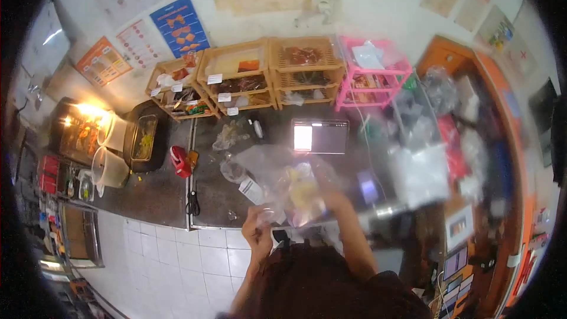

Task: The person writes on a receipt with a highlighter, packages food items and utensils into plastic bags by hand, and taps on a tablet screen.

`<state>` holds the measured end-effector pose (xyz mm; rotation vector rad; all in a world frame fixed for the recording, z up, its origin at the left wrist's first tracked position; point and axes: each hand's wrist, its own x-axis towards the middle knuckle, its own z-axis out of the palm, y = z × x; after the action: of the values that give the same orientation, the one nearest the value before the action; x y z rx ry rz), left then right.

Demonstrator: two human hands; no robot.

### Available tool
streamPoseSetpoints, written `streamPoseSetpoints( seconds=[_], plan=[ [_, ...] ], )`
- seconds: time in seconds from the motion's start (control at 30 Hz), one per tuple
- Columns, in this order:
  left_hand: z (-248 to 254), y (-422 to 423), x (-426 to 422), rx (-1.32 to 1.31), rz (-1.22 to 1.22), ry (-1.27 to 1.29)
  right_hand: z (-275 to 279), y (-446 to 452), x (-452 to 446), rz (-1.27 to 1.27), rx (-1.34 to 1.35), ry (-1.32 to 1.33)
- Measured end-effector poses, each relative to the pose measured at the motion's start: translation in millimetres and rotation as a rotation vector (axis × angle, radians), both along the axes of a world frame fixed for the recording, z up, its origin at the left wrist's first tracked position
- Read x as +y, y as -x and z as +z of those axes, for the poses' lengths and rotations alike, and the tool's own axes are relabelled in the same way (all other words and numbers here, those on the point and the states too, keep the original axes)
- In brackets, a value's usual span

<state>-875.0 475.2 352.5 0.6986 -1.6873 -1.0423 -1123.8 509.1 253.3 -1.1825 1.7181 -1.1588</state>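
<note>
At the counter's front edge, my left hand [257, 229] is closed on the edge of a clear plastic bag [263, 162]. The bag spreads out between my two hands, its surface smeared by motion. A pale yellow item [302, 192] shows through the plastic; its kind cannot be made out. My right hand [334, 202] is at the bag's right side, blurred and partly behind the plastic, with its fingers hidden. Left of the bag lies a white printed slip [251, 190], beside a crumpled clear bag [233, 169].
A tablet [320, 136] with a lit screen stands behind the bag. Wooden racks [236, 77] and a pink rack [373, 77] line the wall. Black scissors [192, 202], a red tape dispenser [180, 162] and white tubs [110, 168] are leftward. White plastic bags [420, 174] sit rightward.
</note>
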Motion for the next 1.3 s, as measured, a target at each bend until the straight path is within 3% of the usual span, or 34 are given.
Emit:
streamPoseSetpoints(
  seconds=[0.1,0.17,0.23,0.3,0.33,0.4,0.43,0.5,0.53,0.6,0.73,0.77,0.93,1.1,1.3],
  plan=[
    [14.2,-14.9,10.3,0.064,0.156,-0.128,-2.0,-10.2,-7.9,-0.035,0.045,0.005],
    [-22.5,-26.9,24.6,0.261,0.103,-0.356,-3.6,-16.7,-15.4,-0.072,0.093,0.007],
    [-75.5,-43.5,39.6,0.119,0.154,-0.465,-8.2,-25.4,-24.9,-0.119,0.155,-0.004],
    [-86.4,-40.8,45.2,0.076,0.144,-0.696,-15.4,-32.9,-36.7,-0.179,0.24,-0.027],
    [-107.8,-46.4,48.7,0.072,0.138,-0.696,-19.4,-38.0,-41.4,-0.209,0.281,-0.041],
    [-168.6,-59.3,55.3,-0.154,-0.388,-0.329,-25.2,-47.7,-42.9,-0.256,0.333,-0.069],
    [-145.1,-58.5,55.1,-0.153,-0.396,-0.333,-27.9,-51.5,-40.3,-0.271,0.347,-0.078],
    [-71.5,-50.2,47.9,-0.412,-0.943,-0.483,-31.2,-57.1,-29.8,-0.271,0.35,-0.087],
    [-82.3,-58.4,39.0,-0.405,-0.942,-0.481,-31.6,-57.6,-24.6,-0.264,0.347,-0.093],
    [-131.0,-93.3,10.3,-0.242,-0.922,-0.835,-35.9,-58.0,-9.9,-0.242,0.342,-0.124],
    [-165.9,-57.6,-35.2,0.133,-0.054,-0.951,-56.1,-67.4,28.2,-0.192,0.349,-0.254],
    [-180.0,-36.0,-40.3,0.16,-0.008,-0.982,-62.7,-72.8,37.7,-0.187,0.352,-0.289],
    [-264.0,43.9,23.7,-0.094,-0.295,-0.998,-87.0,-96.6,69.5,-0.226,0.384,-0.413],
    [-261.3,40.5,100.6,-0.302,-0.604,-0.893,-93.0,-114.1,88.7,-0.326,0.427,-0.437],
    [-241.9,-27.4,135.8,-0.334,-0.893,-0.882,-106.8,-111.3,48.9,-0.448,0.526,-0.375]
  ],
)
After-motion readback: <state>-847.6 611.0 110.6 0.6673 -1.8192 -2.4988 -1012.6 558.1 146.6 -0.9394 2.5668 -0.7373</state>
